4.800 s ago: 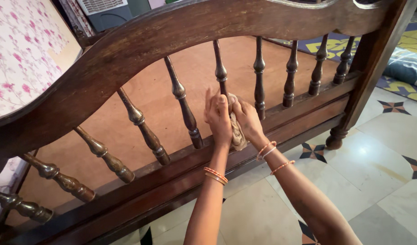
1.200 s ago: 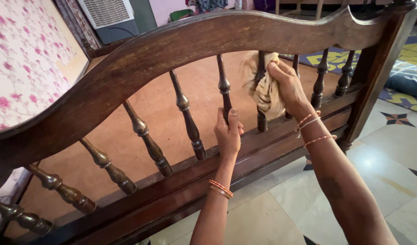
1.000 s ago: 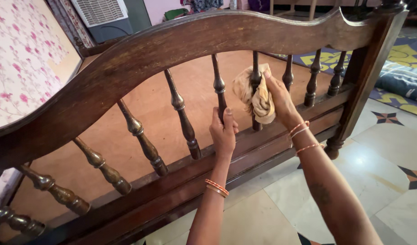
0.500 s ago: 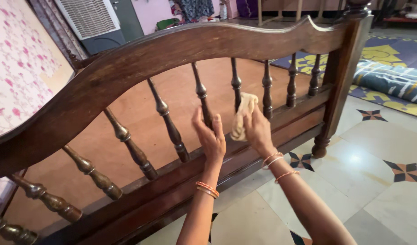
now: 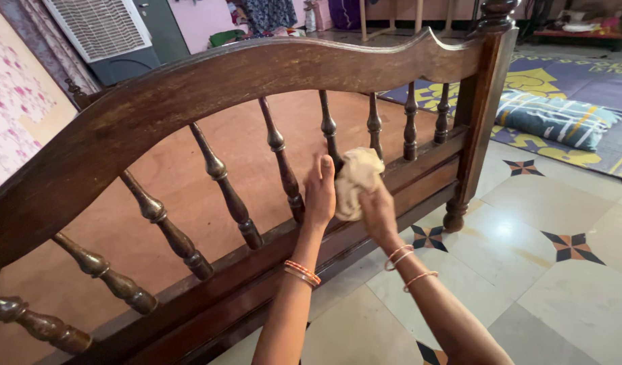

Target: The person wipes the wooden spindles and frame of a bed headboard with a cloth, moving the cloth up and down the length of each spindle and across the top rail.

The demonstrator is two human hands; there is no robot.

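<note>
A dark wooden bed frame end (image 5: 243,71) with a curved top rail and several turned spindles fills the view. My right hand (image 5: 376,208) grips a crumpled beige cloth (image 5: 355,177) and presses it against the base of a middle spindle (image 5: 330,132), just above the lower rail (image 5: 392,182). My left hand (image 5: 320,191) is raised beside the cloth with fingers upright, resting against the same spindle's lower part. Both wrists carry orange bangles.
Bare brown board (image 5: 209,162) lies behind the spindles. A corner post (image 5: 480,101) stands at right. Tiled floor with star patterns (image 5: 527,230) spreads right, with a folded patterned quilt (image 5: 561,118) on a rug. An air cooler (image 5: 98,30) and a floral mattress (image 5: 13,101) stand at left.
My right hand brought the cloth down from the upper part of a spindle to its base. My left hand let go of its spindle and now rests beside the cloth. The view swung right.
</note>
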